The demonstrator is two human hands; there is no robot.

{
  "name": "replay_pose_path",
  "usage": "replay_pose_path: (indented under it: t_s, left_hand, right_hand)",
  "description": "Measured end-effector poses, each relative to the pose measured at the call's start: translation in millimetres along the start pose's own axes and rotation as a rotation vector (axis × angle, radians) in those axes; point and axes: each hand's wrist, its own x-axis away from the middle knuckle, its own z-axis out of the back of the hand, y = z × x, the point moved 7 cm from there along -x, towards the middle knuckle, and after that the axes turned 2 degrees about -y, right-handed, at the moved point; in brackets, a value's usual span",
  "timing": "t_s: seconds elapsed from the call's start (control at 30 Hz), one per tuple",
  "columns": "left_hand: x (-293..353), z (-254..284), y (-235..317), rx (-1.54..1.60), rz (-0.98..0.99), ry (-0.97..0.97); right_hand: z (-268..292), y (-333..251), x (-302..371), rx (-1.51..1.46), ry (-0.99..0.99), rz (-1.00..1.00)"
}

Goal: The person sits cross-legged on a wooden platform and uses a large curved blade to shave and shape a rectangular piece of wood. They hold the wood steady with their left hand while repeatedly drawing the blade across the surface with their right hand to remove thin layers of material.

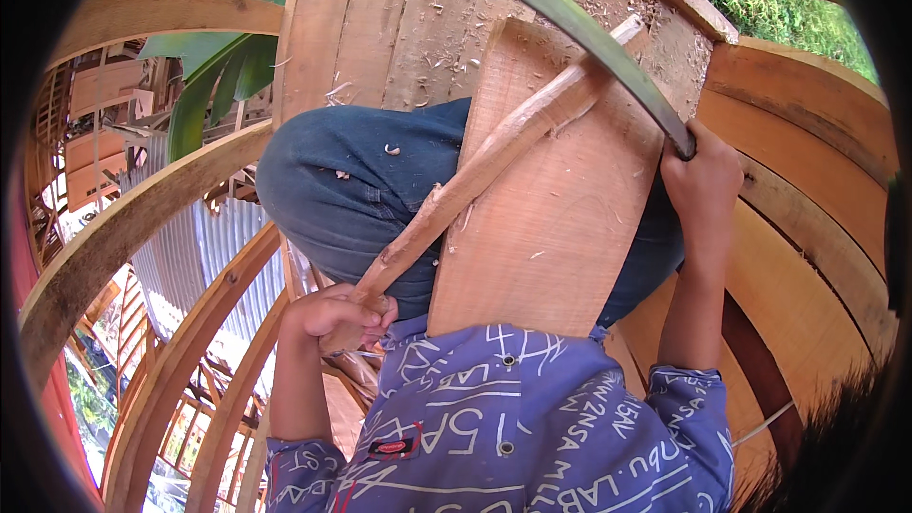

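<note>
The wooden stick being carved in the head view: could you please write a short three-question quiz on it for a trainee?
1. True or false: the wooden stick lies across a flat wooden board propped on the person's lap.
2. Which hand grips the lower end of the stick? A) left hand B) right hand C) neither
3. Fill in: the right hand grips the handle end of a long curved ____ whose edge meets the stick near its upper end.

Key
1. True.
2. A; its fingers close round the stick.
3. Blade.
</note>
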Motion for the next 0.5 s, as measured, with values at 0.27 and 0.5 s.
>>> replay_pose_path:
  t_s: [0.27,0.5]
  left_hand:
    - [4.3,0.3,-5.3,0.068,-0.042,0.048]
    - [1.6,-2.9,-0.7,-0.007,-0.026,0.024]
  right_hand:
    - [2.1,-13.3,-6.7,0.054,0.003,0.037]
    - [1.6,5.2,-3.3,0.0,-0.036,-0.029]
